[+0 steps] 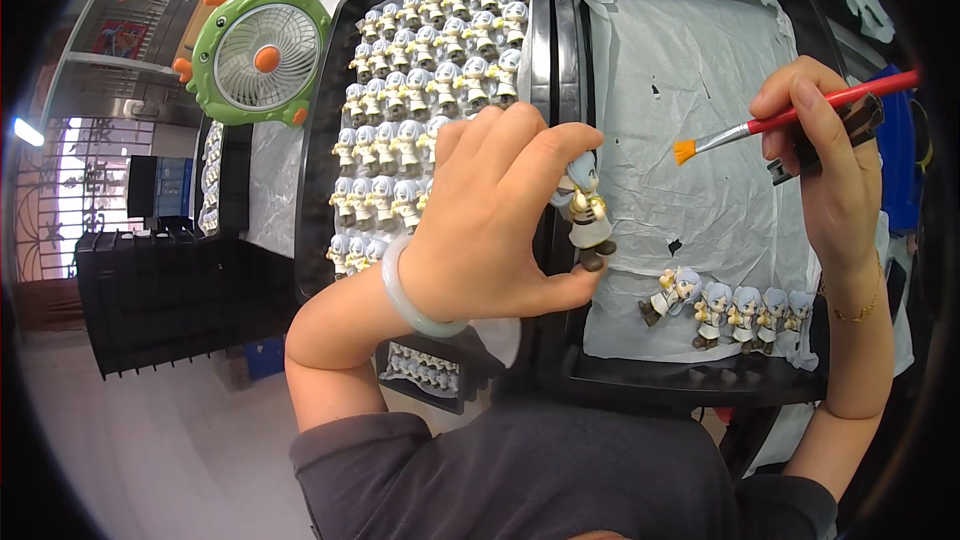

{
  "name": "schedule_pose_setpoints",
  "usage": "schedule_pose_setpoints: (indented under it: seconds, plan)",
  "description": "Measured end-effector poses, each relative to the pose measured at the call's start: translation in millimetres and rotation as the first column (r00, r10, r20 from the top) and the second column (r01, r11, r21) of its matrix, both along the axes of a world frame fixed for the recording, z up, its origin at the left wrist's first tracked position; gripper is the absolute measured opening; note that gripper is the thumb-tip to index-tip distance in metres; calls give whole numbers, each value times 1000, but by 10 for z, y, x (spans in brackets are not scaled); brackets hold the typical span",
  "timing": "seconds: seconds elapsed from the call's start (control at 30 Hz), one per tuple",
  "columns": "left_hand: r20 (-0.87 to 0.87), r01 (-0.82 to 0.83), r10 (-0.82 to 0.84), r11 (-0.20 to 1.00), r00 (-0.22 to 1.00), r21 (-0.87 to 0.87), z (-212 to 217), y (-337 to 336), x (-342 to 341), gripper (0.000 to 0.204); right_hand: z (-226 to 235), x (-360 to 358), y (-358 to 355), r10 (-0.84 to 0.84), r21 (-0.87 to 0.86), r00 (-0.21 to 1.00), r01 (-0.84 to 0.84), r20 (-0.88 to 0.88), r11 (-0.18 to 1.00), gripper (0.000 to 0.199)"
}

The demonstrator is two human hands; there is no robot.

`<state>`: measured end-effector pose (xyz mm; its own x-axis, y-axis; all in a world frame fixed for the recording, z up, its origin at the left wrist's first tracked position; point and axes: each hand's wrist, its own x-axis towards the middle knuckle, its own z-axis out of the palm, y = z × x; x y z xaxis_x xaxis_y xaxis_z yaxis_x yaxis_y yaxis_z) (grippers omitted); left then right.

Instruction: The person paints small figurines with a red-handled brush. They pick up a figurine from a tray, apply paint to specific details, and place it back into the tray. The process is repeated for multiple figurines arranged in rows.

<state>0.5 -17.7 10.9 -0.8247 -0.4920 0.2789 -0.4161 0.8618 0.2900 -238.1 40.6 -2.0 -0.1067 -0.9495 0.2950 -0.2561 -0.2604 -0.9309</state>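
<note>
My left hand [485, 215] pinches a small figurine [588, 220] with pale blue hair, a white outfit and dark boots, fingers at its head and thumb at its feet. It hangs upright over the edge between two black trays. In my right hand [835, 155] is a thin paintbrush [720, 137] with a red handle, metal ferrule and orange bristles pointing left toward the figurine, apart from it. A dark tool [860, 123] is also tucked in that hand; its kind is unclear. Several like figurines [743, 315] lie in a row on the right tray's paper, the leftmost one tilted.
The left tray [322, 110] holds many rows of similar figurines [416, 90], partly hidden by my left hand. White paper [690, 70] with small tears lines the right tray [640, 380]. A green animal-shaped fan [266, 55] stands at the far left, above a black crate [180, 285].
</note>
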Motion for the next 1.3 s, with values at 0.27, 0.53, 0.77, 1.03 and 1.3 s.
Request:
schedule_pose_setpoints:
  seconds: [0.27,0.53,0.77,1.03,1.3]
  plan:
    - [-20,23,-24,999,1000,-24,-41,-18,4,60,3,23,22,-13,34,1000,13,-8,999,31]
    - [9,-9,9,997,1000,-71,86,-21,47,62,-2,17,-12,-17,0,999,17,-47,1000,32]
    - [10,-118,117,993,993,13,314,-270,677,62,3,-58,-6,-43,-62,992,36,-119,997,30]
    - [443,-172,4,924,897,342,-219,29,1193,58,-55,-105,-14,-59,-77,990,50,-126,996,29]
    - [392,-41,-66,965,917,259,113,85,694,50,-98,-217,-85,-82,-143,989,64,-122,988,29]
